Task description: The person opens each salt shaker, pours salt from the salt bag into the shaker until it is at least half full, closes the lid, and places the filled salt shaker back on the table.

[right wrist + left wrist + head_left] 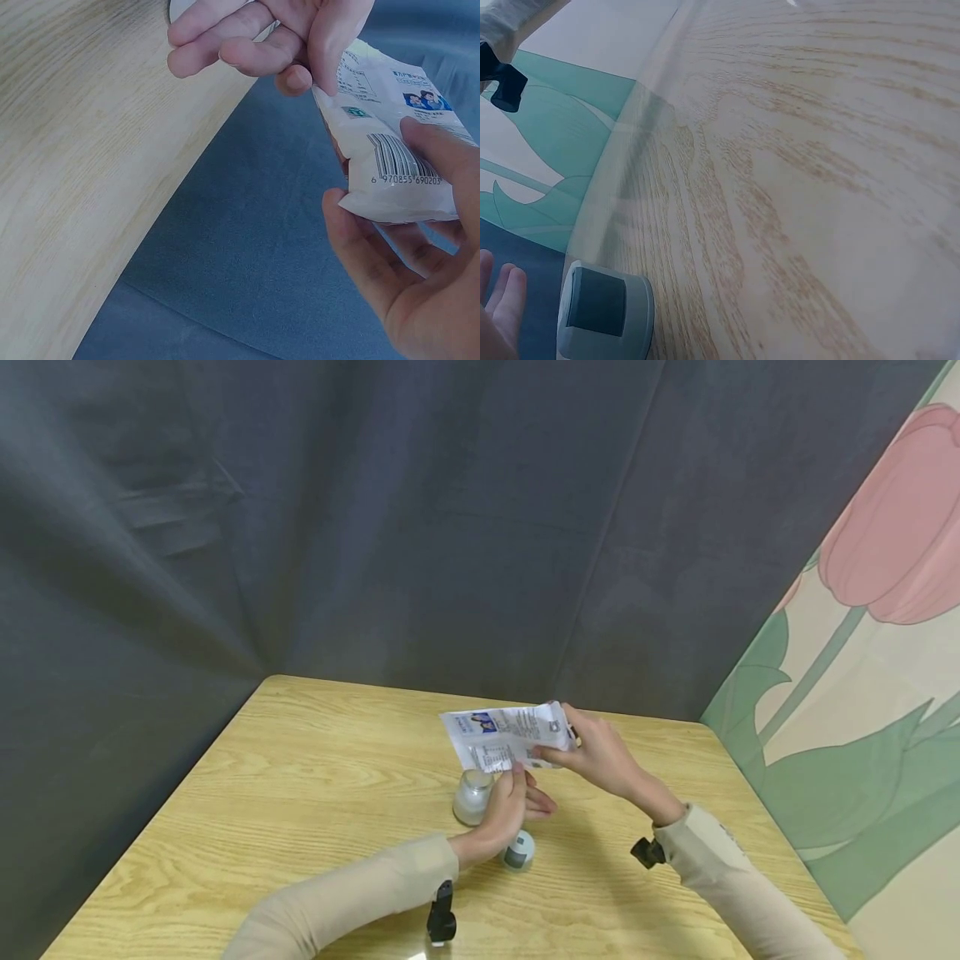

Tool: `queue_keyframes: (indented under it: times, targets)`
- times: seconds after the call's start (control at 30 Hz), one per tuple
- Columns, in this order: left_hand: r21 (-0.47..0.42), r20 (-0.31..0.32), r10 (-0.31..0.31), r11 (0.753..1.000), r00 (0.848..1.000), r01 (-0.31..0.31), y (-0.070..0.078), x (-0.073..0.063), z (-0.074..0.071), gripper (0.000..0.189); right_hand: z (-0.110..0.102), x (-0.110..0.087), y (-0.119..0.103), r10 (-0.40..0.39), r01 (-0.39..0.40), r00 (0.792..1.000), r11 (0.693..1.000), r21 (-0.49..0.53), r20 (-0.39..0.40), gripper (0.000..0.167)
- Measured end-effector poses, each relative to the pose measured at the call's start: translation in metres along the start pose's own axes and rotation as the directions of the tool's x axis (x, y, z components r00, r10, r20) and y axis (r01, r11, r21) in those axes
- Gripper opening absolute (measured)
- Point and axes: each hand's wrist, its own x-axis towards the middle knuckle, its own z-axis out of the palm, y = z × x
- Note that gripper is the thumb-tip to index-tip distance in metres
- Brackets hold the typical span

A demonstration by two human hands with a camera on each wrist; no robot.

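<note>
My right hand (603, 756) grips one end of a white printed plastic packet (513, 727), thumb on one face and fingers beneath. The packet lies tilted, its far end above a glass jar (472, 797) with pale contents. Beside the jar is my left hand (506, 806), its fingers extended and its thumb touching the packet's lower edge. The right wrist view shows the packet's barcode end (405, 169) and the left hand (262, 37) against its side. Whether anything leaves the packet cannot be seen.
A small white round container or lid (519, 852) with a dark label stands on the wooden table (315, 777) close to the left wrist. A dark curtain (420, 527) hangs behind the table, and a flower-patterned wall (862, 693) is on the right.
</note>
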Motion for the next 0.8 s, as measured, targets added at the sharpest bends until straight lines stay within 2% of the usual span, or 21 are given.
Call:
queue_keyframes:
  times: [0.17, 0.33, 0.47, 0.67, 0.8]
  targets:
    - [-0.004, 0.008, 0.008, 1.0, 1.0, -0.008, 0.023, -0.012, 0.002, 0.042, 0.0, 0.0, 0.0, -0.007, 0.007, 1.0, 1.0, 0.0, -0.003, 0.045]
    - [0.0, 0.005, 0.001, 1.0, 1.0, -0.001, 0.023, -0.011, 0.002, 0.041, 0.0, 0.0, 0.001, -0.011, 0.011, 1.0, 1.0, -0.001, -0.004, 0.045]
    - [0.009, -0.002, -0.003, 1.0, 1.0, 0.003, 0.019, -0.009, 0.002, 0.042, 0.001, 0.0, 0.001, -0.011, 0.011, 1.0, 1.0, 0.01, 0.003, 0.045]
    - [0.015, -0.011, -0.012, 1.0, 1.0, 0.012, -0.002, 0.002, 0.0, 0.041, 0.001, 0.0, 0.001, -0.01, 0.01, 1.0, 1.0, 0.02, 0.005, 0.045]
    - [0.009, -0.016, -0.007, 1.0, 1.0, 0.007, -0.007, 0.004, -0.001, 0.041, 0.001, 0.0, 0.0, -0.009, 0.008, 1.0, 1.0, 0.021, 0.005, 0.044]
